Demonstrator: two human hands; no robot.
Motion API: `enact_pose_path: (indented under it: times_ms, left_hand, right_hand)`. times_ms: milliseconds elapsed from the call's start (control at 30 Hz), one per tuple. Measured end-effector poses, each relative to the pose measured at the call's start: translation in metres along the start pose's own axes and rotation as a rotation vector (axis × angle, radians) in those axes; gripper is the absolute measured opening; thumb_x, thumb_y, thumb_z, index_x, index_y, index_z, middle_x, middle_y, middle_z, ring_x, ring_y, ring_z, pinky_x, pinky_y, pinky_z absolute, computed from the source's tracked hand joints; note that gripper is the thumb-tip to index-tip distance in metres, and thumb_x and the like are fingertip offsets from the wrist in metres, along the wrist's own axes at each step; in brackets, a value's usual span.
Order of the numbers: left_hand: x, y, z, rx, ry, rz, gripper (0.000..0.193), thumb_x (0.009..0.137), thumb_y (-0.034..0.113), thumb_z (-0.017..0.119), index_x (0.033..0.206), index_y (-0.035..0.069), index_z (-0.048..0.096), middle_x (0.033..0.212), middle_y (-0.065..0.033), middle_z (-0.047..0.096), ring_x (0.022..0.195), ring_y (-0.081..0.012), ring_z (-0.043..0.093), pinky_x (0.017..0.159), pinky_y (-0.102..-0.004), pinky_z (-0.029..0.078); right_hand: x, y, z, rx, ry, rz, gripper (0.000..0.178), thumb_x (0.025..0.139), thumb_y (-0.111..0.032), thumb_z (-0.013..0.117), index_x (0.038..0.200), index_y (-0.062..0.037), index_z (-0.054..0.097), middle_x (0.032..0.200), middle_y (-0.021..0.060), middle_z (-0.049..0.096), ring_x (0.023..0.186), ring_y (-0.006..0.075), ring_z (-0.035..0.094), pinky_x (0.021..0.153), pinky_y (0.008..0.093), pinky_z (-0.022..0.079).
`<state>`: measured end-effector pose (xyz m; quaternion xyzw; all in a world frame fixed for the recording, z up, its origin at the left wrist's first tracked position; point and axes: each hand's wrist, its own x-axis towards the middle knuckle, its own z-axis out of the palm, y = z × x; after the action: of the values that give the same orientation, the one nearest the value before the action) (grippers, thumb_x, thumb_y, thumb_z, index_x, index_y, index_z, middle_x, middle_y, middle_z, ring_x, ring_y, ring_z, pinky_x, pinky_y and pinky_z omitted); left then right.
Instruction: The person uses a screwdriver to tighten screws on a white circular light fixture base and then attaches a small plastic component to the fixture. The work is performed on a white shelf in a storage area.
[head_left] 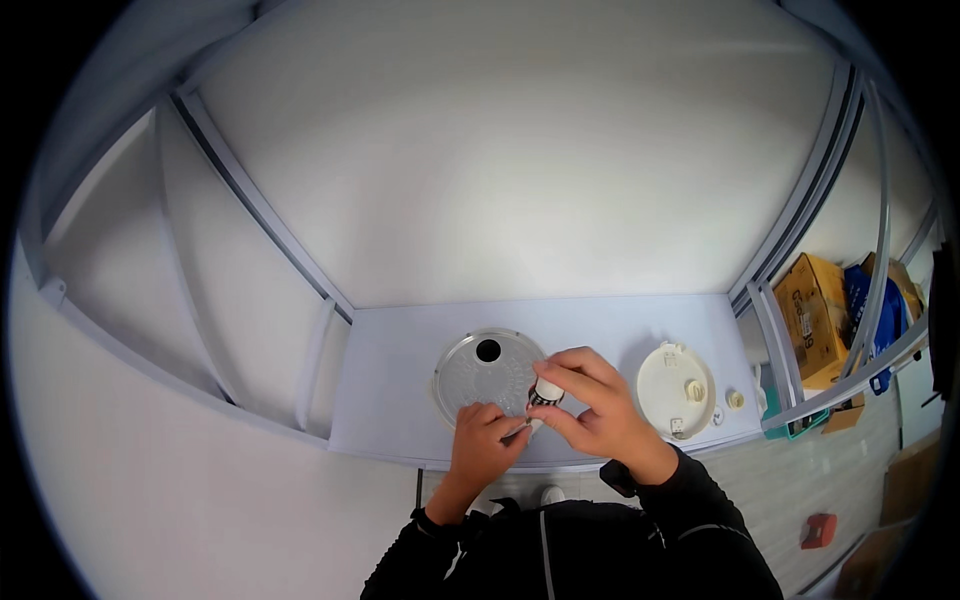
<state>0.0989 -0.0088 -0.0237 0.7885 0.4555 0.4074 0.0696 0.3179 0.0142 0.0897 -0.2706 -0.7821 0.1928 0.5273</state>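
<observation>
My right hand (608, 408) is closed around a small cylinder (547, 393) with a white top and a black-and-white patterned band. It holds this tilted above the near right edge of a round grey disc (470, 385). My left hand (484, 445) is at the disc's near edge, its fingers curled together close to the cylinder's lower end. Between the two hands a thin pale piece (516, 431) shows at the left fingertips, too small to name. On the far part of the disc is a round black spot (488, 350); my hands hide the disc's near right side.
To the right on the white table (385, 400) lies a round cream housing (660, 395) with small fittings. Beside it is a small cream ring (735, 399). Metal frame posts (800, 190) flank the table. Cardboard boxes (812, 320) stand beyond at right; a red object (819, 531) lies on the floor.
</observation>
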Motion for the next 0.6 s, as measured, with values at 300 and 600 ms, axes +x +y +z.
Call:
enact_pose_path:
  times_ms: [300,600]
  left_hand:
    - [0.001,-0.002,0.0,-0.018,0.012,0.015,0.016,0.078,0.018,0.09,0.093,0.017,0.084,0.081,0.0008,0.056,0.078,-0.0247,0.058,0.077,-0.0424,0.044]
    - [0.006,-0.002,-0.002,-0.018,0.022,0.069,0.02,0.077,0.016,0.092,0.093,0.016,0.082,0.081,0.0013,0.057,0.075,-0.0237,0.057,0.074,-0.0407,0.045]
  right_hand:
    - [0.009,-0.009,0.016,0.115,0.122,0.029,0.057,0.086,-0.011,0.09,0.14,-0.0088,0.074,0.118,0.0127,0.064,0.097,0.0247,0.069,0.079,0.0335,0.058]
    - [0.001,0.003,0.004,-0.039,0.035,-0.03,0.057,0.092,-0.004,0.08,0.148,-0.0036,0.066,0.134,0.0174,0.065,0.106,0.0285,0.07,0.085,0.0389,0.06]
